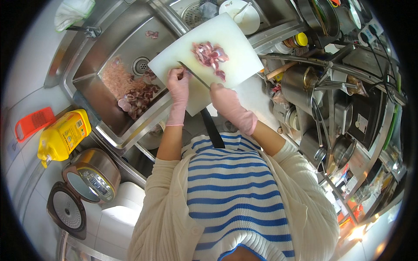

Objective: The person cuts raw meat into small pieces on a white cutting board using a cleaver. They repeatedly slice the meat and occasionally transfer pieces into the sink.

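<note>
A white plastic cutting board (243,55) bridges the sink divider in front of me, tilted in view. My right hand (228,101), in a pink glove, grips the handle of a kitchen knife (195,76). The blade slants across the board, its tip just beyond my left fingers. My left hand (178,83), gloved too, is at the board's left edge with its fingers curled on a small piece of raw meat, mostly hidden by them. A pile of cut raw meat (210,53) lies on the board beyond the knife.
The left steel sink basin (127,39) holds more meat chunks (138,99) and a pale shredded heap (116,76) near the drain (141,66). A white bowl with a spoon (253,24) stands beyond the board. A rack of pots (297,86) is at right, a rice cooker (93,176) at left.
</note>
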`<control>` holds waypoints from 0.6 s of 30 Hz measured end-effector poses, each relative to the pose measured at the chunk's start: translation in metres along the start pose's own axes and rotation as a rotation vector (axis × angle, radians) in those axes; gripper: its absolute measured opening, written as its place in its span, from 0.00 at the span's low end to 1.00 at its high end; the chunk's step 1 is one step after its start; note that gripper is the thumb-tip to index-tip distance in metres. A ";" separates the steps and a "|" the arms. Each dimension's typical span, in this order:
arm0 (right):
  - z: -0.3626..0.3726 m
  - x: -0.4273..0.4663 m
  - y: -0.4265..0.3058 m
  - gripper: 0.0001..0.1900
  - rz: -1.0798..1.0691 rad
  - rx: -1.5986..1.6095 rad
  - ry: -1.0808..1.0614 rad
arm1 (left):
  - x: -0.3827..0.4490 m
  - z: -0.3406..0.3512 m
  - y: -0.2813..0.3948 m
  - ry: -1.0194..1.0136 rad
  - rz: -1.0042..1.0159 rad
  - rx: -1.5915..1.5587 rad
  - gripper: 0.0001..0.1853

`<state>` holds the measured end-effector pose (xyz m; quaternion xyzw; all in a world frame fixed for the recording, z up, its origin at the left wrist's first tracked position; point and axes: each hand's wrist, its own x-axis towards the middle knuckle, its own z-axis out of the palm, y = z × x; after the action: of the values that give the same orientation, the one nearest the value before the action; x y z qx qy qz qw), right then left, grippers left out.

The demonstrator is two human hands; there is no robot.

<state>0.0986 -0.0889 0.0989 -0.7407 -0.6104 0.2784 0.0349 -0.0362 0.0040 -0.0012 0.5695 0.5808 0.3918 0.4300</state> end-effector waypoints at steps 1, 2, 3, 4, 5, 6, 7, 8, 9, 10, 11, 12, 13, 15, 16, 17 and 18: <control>0.002 0.011 -0.003 0.04 -0.031 -0.003 0.027 | 0.001 0.000 0.000 -0.002 0.000 0.004 0.06; 0.005 0.022 -0.007 0.03 -0.061 -0.004 0.055 | 0.000 -0.001 0.001 -0.007 0.001 0.009 0.06; 0.007 0.033 -0.012 0.03 -0.089 -0.064 0.073 | 0.000 -0.001 0.001 -0.001 0.014 0.010 0.06; 0.009 0.045 -0.017 0.03 -0.119 -0.124 0.095 | 0.001 -0.001 0.002 0.006 0.031 0.012 0.06; 0.010 0.051 -0.019 0.04 -0.164 -0.169 0.146 | 0.001 -0.002 0.003 0.010 0.044 0.016 0.06; 0.010 0.049 -0.019 0.04 -0.147 -0.157 0.120 | 0.001 -0.003 0.003 0.010 0.027 0.011 0.06; 0.009 0.044 -0.017 0.04 -0.151 -0.137 0.129 | 0.001 -0.002 0.003 0.014 0.011 0.002 0.05; 0.008 0.039 -0.015 0.04 -0.145 -0.127 0.132 | 0.001 -0.002 0.002 0.021 0.004 -0.008 0.05; 0.006 0.031 -0.012 0.03 -0.113 -0.117 0.104 | 0.001 -0.002 0.002 0.019 -0.009 -0.003 0.05; 0.004 0.019 -0.009 0.03 -0.070 -0.116 0.070 | 0.002 -0.002 0.001 0.019 -0.012 0.001 0.06; 0.003 0.009 -0.007 0.03 -0.025 -0.115 0.033 | 0.002 -0.002 0.000 0.008 -0.058 0.013 0.06; 0.001 0.001 -0.004 0.03 -0.027 -0.117 0.021 | 0.000 -0.002 0.000 0.020 -0.019 0.004 0.06; 0.000 -0.004 -0.001 0.02 -0.030 -0.119 0.010 | 0.000 -0.001 -0.001 0.024 -0.020 0.003 0.07; 0.001 -0.003 -0.001 0.03 -0.043 -0.114 0.017 | -0.001 -0.001 -0.002 0.029 -0.020 0.010 0.07; 0.003 0.006 -0.005 0.04 -0.051 -0.108 0.037 | -0.002 -0.001 -0.002 0.027 -0.020 0.016 0.07; 0.005 0.016 -0.009 0.04 -0.056 -0.102 0.057 | -0.002 0.000 -0.003 0.027 -0.007 0.015 0.07; 0.007 0.026 -0.013 0.04 -0.068 -0.101 0.076 | -0.003 0.000 -0.004 0.022 -0.003 0.012 0.07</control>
<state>0.0868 -0.0639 0.0885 -0.7305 -0.6467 0.2174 0.0299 -0.0371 0.0006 -0.0046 0.5667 0.5886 0.3941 0.4207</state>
